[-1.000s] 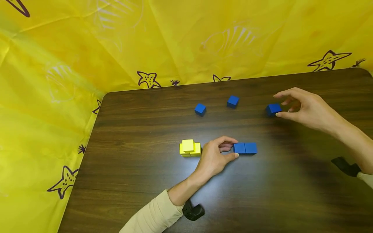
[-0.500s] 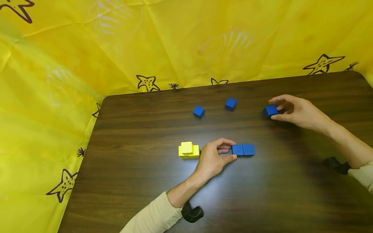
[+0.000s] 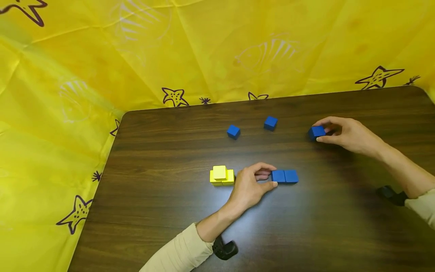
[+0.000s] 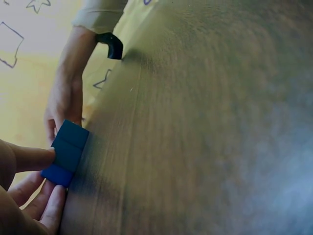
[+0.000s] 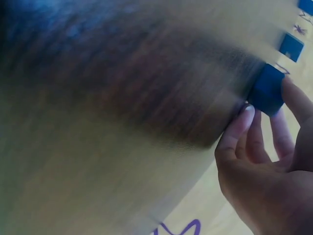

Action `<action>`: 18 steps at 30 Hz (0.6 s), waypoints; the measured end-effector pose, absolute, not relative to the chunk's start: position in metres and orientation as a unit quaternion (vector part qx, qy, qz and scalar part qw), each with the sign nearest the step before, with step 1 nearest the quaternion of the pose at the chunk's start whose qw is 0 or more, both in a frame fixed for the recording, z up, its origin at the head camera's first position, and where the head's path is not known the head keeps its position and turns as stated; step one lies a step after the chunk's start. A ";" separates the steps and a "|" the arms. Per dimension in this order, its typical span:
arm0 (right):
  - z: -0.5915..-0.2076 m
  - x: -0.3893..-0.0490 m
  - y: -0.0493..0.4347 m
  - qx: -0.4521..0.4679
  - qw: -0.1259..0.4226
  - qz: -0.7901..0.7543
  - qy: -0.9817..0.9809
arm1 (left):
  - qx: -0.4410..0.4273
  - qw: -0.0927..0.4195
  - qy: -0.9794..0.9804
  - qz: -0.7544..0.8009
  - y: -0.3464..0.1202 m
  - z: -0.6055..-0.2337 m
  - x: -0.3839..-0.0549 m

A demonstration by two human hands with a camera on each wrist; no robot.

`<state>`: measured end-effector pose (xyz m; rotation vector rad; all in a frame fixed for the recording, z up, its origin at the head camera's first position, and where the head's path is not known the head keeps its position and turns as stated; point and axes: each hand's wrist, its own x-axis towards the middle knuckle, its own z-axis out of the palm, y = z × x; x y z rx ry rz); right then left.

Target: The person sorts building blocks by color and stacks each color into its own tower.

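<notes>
Two blue cubes [image 3: 290, 176] sit side by side at the middle of the table. My left hand [image 3: 249, 185] pinches the left one of this pair between thumb and fingers; the left wrist view shows the thumb on one side of the blue pair [image 4: 69, 147] and fingertips on the other. Farther back on the right, my right hand [image 3: 357, 136] has its thumb and forefinger at opposite sides of a single blue cube [image 3: 317, 131]. Up close in the right wrist view, that cube [image 5: 267, 90] lies between the fingertips, low over the tabletop.
Two more blue cubes, one nearer [image 3: 233, 131] and one farther right [image 3: 270, 123], lie toward the back. Just left of my left hand stands a small stack of yellow blocks [image 3: 219, 173]. A yellow patterned cloth [image 3: 204, 49] hangs behind the dark wooden table [image 3: 153, 211].
My right hand's thumb and forefinger have closed in on the single blue cube, which stays about where it was. My left hand holds still at the blue pair. The head view has shifted slightly.
</notes>
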<state>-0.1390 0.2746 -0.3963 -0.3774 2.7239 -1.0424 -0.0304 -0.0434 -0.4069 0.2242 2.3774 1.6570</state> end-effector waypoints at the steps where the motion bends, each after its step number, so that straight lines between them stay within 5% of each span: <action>1: -0.395 -0.139 0.275 -0.127 0.097 -0.350 0.923 | 0.077 0.116 0.812 0.567 -0.043 -0.407 -0.031; 18: -0.379 -0.122 0.272 -0.108 0.084 -0.367 0.920 | 0.071 0.121 0.817 0.559 -0.042 -0.406 -0.031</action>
